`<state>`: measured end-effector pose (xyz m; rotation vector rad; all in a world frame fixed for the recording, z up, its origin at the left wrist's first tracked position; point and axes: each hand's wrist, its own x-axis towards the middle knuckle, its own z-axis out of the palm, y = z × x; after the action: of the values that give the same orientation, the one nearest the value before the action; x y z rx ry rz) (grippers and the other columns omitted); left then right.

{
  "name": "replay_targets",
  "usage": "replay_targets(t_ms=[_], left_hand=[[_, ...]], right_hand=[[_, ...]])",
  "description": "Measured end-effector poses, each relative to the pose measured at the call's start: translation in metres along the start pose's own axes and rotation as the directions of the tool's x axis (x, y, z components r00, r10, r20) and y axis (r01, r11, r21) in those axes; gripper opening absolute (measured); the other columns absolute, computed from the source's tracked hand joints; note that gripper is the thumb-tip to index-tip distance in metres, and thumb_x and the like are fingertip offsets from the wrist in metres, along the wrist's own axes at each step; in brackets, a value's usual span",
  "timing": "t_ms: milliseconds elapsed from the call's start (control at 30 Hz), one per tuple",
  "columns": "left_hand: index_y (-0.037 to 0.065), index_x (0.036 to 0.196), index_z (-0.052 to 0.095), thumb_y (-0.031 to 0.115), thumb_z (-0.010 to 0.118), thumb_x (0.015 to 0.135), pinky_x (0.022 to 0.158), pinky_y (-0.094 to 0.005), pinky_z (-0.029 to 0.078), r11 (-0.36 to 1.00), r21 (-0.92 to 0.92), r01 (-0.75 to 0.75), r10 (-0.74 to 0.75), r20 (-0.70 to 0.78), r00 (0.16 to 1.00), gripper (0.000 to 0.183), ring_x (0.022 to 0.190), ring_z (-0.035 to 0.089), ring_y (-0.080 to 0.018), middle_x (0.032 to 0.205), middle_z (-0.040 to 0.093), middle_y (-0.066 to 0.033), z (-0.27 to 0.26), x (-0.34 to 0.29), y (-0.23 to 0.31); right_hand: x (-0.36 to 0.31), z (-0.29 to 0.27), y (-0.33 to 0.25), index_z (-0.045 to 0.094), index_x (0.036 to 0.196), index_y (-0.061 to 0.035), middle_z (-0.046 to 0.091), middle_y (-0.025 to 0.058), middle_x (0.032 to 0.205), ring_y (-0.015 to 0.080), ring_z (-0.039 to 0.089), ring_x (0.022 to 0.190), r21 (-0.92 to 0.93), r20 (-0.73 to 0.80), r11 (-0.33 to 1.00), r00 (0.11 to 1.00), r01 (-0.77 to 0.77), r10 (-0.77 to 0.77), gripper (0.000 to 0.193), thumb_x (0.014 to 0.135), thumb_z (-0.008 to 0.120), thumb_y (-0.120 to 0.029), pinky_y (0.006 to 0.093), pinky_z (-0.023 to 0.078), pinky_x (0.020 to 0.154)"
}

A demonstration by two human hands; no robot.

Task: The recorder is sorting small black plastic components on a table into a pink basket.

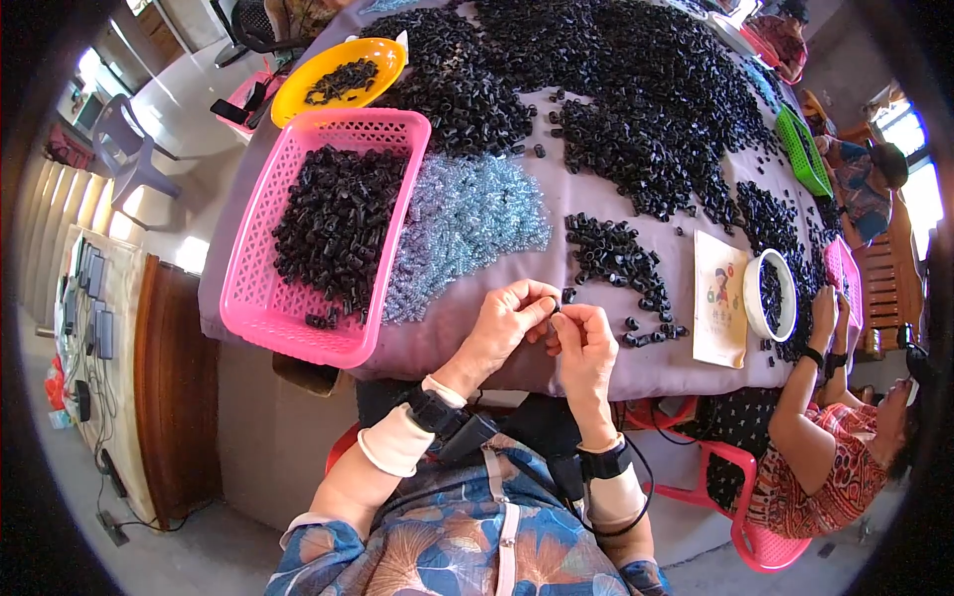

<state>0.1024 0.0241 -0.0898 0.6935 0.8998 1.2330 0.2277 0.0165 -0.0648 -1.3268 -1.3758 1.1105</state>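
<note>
My left hand (505,326) and my right hand (584,350) meet over the table's near edge, thumbs and fingers pinched together. A small black plastic piece (556,307) shows between the fingertips of my left hand. My right fingers are closed right beside it; what they hold is mostly hidden. Just beyond the fingertips is another small black piece (568,295). A loose group of black tubular pieces (614,256) lies ahead and to the right. Left of my hands spreads a heap of small clear bluish coil-like parts (472,214).
A pink basket (248,233) of black pieces stands at left, beside a yellow plate (393,62). Black pieces pile (636,89) across the cloth-covered table. At right are a booklet (719,333), a white bowl (787,328), a green basket (810,164) and a seated person (825,437) working.
</note>
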Motion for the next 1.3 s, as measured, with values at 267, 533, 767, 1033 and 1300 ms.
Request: replay_targets(t_ms=[267,533,767,1033,1300], left_hand=[[0.004,0.103,0.057,0.010,0.054,0.091,0.053,-0.0200,0.047,0.992,0.107,0.062,-0.074,0.111,0.991,0.014,0.063,0.058,-0.0074,0.075,0.060,-0.0011,-0.005,0.001,0.007],[0.005,0.104,0.056,0.010,0.056,0.089,0.053,-0.0193,0.044,0.990,-0.065,0.121,-0.113,0.119,0.986,0.016,0.063,0.056,-0.0071,0.079,0.060,-0.0007,-0.011,0.000,0.004],[0.007,0.106,0.054,0.012,0.058,0.088,0.054,-0.0189,0.043,0.961,-0.207,0.185,-0.161,0.129,0.979,0.019,0.068,0.055,-0.0063,0.087,0.059,0.0003,-0.015,0.000,0.007],[0.010,0.104,0.050,0.014,0.059,0.088,0.055,-0.0189,0.042,0.966,-0.190,0.176,-0.155,0.119,0.981,0.019,0.066,0.053,-0.0060,0.087,0.057,0.0010,-0.011,-0.002,0.009],[0.009,0.105,0.048,0.013,0.061,0.087,0.057,-0.0203,0.044,0.962,-0.205,0.180,-0.157,0.121,0.980,0.022,0.068,0.054,-0.0063,0.085,0.057,0.0014,-0.010,-0.003,0.007]], right_hand=[[-0.001,-0.001,0.015,0.050,0.082,-0.0010,0.052,0.0041,0.077,0.0098,0.054,0.061,-0.039,-0.002,0.986,0.987,0.160,-0.160,0.011,0.081,0.059,0.006,0.0221,0.045,0.056],[0.003,0.000,0.005,0.051,0.084,-0.0013,0.051,0.0038,0.078,0.0092,0.053,0.063,0.033,0.071,0.999,0.997,0.014,-0.016,0.015,0.078,0.063,0.005,0.0209,0.043,0.058],[0.014,0.002,0.002,0.057,0.103,-0.0014,0.050,0.0021,0.089,0.0088,0.047,0.074,0.064,0.233,0.998,0.972,0.015,-0.030,0.026,0.078,0.063,-0.001,0.0224,0.041,0.066],[0.013,-0.002,0.005,0.056,0.113,-0.0011,0.048,0.0015,0.094,0.0068,0.046,0.070,0.125,0.321,0.991,0.947,-0.041,-0.002,0.032,0.081,0.061,-0.004,0.0197,0.041,0.061],[0.009,-0.001,0.015,0.056,0.109,0.0009,0.050,0.0037,0.099,0.0072,0.049,0.071,0.099,0.255,0.993,0.963,0.068,-0.091,0.029,0.081,0.061,-0.003,0.0193,0.043,0.061]])
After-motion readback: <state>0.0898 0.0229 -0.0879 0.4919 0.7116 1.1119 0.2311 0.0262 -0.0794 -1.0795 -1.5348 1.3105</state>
